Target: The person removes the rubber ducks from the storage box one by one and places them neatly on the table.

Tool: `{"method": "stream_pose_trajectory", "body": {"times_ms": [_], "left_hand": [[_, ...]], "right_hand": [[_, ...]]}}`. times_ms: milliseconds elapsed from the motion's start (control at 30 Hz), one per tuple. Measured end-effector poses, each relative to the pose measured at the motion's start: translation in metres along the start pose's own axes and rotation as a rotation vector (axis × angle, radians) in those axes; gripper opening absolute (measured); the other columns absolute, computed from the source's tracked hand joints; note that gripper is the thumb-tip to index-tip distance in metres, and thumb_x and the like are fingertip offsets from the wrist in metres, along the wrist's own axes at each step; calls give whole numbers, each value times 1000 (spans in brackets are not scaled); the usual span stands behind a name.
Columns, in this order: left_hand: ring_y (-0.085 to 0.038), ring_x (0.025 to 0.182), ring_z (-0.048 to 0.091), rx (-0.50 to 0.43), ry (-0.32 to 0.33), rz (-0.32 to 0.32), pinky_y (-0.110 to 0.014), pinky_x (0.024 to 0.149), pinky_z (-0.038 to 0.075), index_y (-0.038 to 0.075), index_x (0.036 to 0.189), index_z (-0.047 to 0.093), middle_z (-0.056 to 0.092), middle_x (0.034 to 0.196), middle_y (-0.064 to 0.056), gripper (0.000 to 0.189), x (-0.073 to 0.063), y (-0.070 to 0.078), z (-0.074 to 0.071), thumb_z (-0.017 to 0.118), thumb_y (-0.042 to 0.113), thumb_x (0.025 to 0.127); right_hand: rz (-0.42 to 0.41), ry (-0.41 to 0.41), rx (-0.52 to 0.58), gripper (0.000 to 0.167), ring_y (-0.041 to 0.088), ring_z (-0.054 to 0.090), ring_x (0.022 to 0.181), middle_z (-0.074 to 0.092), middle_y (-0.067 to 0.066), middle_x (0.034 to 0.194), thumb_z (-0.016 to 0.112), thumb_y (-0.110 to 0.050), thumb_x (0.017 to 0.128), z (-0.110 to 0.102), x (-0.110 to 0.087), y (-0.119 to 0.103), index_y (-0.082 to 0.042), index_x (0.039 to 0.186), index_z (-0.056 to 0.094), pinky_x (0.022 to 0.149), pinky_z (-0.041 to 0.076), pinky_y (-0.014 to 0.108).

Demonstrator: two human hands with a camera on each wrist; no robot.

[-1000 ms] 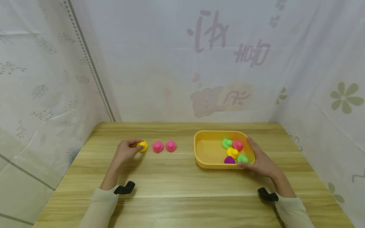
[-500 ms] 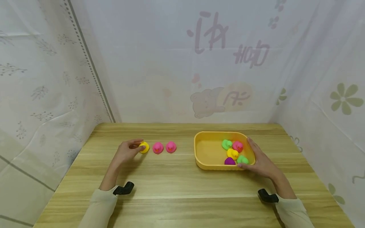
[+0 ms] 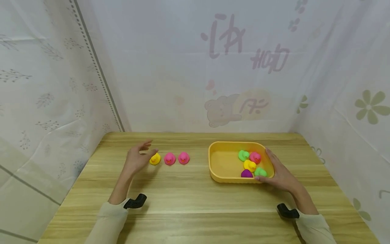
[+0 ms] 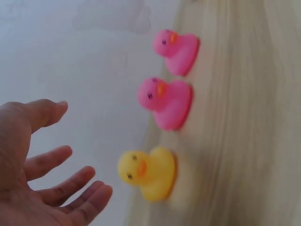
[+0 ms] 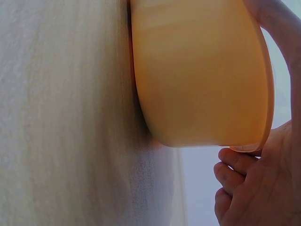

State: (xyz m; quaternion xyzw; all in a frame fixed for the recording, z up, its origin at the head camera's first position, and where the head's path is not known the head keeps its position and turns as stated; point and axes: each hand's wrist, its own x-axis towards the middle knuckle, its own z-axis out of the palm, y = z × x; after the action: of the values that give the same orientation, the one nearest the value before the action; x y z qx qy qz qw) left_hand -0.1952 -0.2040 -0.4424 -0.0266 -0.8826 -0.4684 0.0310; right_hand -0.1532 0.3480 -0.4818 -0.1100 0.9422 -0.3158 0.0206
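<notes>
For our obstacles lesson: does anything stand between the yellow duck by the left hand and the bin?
Yes: the first pink duck, then the second pink duck, stand between the yellow duck and the bin.

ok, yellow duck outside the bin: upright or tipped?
Upright. In the head view, the yellow duck sits base down on the table, head on top.

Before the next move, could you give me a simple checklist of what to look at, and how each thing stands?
1. Left hand clear of the yellow duck on the table: ok, fingers apart from it.
2. That duck upright: ok.
3. Two pink ducks upright in line with it: ok.
4. Orange-yellow tray steadied: ok, right hand holds its right end.
5. Tray emptied: not ok, five toys are inside.
6. Purple toy upright: cannot tell, the tray's front wall partly hides it.
</notes>
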Motion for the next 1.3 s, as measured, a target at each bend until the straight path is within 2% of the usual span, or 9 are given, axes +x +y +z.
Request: {"method": "stream_pose_trajectory", "body": {"times_ms": [133,300,767,1033,1300], "left_hand": [[-40,137,49,-55,22,49,-53,110,48,9,149,52,54,149,-22,61,2,13,8,71,35,98],[-37,136,49,-105,14,102,-55,111,47,10,149,54,54,148,-19,60,5,30,21,74,31,96],[-34,132,54,-184,-67,179,-53,110,49,14,146,57,59,143,-16,60,8,63,63,78,28,92],[-34,131,57,-205,-123,256,-52,108,51,15,147,56,60,142,-15,61,11,82,90,79,26,92],[-30,125,60,-207,-169,267,-47,105,54,17,147,56,63,137,-11,62,10,102,117,80,28,91]], "right_hand": [[2,-3,7,125,55,18,152,8,22,172,84,-49,81,1,0,1,-11,166,0,115,22,77],[3,-1,2,125,55,19,152,8,22,172,84,-49,81,1,1,1,-13,166,0,115,22,77],[7,1,16,125,55,18,152,9,21,172,85,-48,80,2,1,2,-14,166,1,115,21,77],[-2,1,22,124,55,17,153,8,20,172,84,-47,81,1,2,4,-16,167,0,114,21,78],[3,-5,14,125,55,19,152,9,21,172,84,-49,80,1,1,3,-16,167,-1,114,22,77]]}}
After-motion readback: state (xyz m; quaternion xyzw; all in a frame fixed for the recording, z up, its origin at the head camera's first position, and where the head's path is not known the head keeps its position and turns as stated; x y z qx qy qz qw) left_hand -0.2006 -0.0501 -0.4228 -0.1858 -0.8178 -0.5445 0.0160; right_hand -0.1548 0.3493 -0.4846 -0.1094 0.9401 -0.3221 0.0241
